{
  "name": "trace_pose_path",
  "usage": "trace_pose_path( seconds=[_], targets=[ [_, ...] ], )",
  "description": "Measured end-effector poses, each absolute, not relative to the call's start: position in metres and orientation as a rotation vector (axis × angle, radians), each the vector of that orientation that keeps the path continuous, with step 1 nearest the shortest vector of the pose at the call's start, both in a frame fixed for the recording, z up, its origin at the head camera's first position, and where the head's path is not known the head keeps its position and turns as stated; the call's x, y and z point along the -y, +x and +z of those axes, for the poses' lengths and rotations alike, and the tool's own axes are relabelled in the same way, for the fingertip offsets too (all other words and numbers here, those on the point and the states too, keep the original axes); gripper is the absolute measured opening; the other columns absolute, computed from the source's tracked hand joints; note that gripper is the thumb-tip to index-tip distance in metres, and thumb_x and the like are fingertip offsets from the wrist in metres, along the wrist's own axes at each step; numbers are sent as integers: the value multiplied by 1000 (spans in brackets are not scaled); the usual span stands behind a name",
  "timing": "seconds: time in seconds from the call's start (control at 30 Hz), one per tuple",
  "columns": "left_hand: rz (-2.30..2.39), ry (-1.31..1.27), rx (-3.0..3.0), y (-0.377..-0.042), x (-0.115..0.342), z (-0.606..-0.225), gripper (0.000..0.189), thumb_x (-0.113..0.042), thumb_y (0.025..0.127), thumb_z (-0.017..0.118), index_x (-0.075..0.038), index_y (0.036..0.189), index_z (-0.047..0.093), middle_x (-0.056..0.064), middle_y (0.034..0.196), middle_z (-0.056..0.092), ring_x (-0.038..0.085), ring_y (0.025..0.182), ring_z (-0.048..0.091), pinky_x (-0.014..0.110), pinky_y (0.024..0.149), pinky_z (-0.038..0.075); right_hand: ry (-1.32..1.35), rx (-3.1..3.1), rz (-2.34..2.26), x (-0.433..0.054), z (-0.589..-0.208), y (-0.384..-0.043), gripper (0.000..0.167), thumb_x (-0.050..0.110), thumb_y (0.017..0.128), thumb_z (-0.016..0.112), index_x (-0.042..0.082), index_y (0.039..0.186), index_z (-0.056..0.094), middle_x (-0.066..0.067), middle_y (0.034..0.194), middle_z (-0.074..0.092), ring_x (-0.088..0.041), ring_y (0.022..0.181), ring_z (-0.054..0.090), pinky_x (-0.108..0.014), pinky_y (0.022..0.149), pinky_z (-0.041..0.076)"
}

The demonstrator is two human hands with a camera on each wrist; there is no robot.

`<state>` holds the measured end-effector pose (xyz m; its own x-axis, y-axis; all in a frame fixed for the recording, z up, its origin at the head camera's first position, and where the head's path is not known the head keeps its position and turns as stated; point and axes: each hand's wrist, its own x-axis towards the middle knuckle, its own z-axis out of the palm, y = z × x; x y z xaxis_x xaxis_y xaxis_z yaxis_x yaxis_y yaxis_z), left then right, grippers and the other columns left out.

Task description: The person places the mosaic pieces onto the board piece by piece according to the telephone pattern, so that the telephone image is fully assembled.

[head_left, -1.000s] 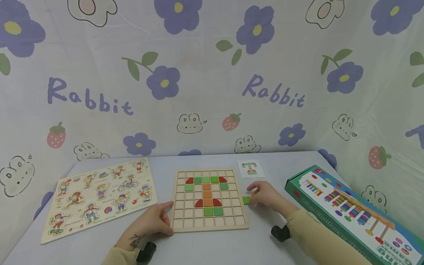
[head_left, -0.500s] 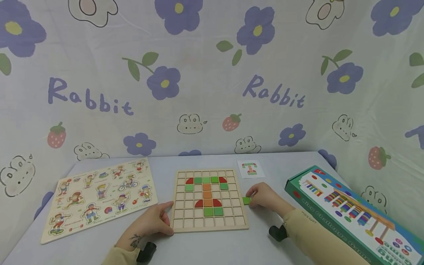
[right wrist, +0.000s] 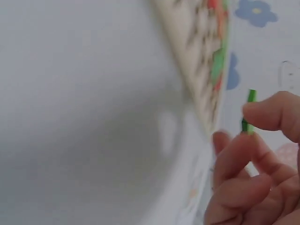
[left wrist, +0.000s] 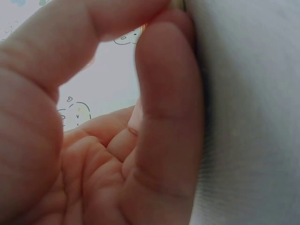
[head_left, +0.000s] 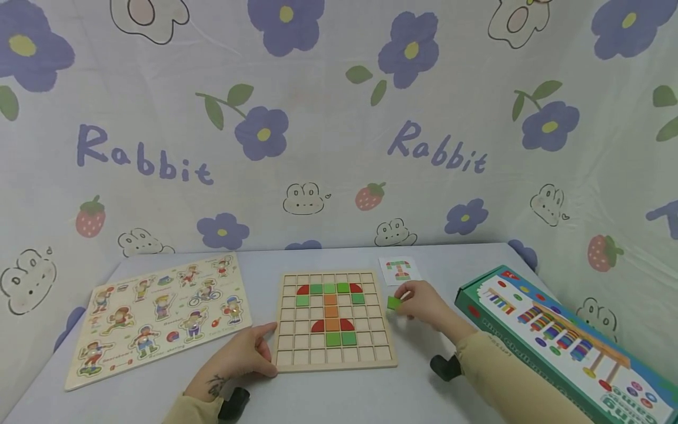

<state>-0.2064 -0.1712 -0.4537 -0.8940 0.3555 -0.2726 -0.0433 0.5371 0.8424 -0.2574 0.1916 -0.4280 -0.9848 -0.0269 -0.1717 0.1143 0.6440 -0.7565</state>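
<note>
A wooden grid board lies on the white table in the head view. Green squares, orange squares and red quarter-rounds fill some of its cells in a T-like figure. My left hand rests at the board's left edge, index fingertip and thumb touching the rim at separate spots. Right of the board, my right hand pinches a green square tile between thumb and fingers. Seen edge-on in the right wrist view, the green tile is clear of the table.
Behind my right hand lies a white card printed with a similar coloured figure. A wooden picture puzzle board lies at the left. At the right sits a long green game box. A patterned curtain hangs behind the table.
My right hand has gripped the green tile and lifted it from the table, moving slightly away from me. My left hand and the grid board stay in place.
</note>
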Motion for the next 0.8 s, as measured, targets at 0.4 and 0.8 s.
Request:
trace_pose_path(
  seconds=[0.4,0.8],
  targets=[
    [1326,289,-2363,-205,172,-453,92,2,59,79,7,139,33,4,65,56,12,54,47,26,51,39,-161,-2368,-1817,-134,-394,-242,30,-2,77,62,0,107,56,1,70,53,-11,53,38,-22,47,30],
    [1307,281,-2370,-207,172,-455,92,0,60,79,5,139,34,3,65,56,11,54,48,25,51,39,-279,-2372,-1623,-82,-420,-233,25,2,72,71,3,96,65,-1,73,53,-13,66,47,-25,55,39]
  ],
)
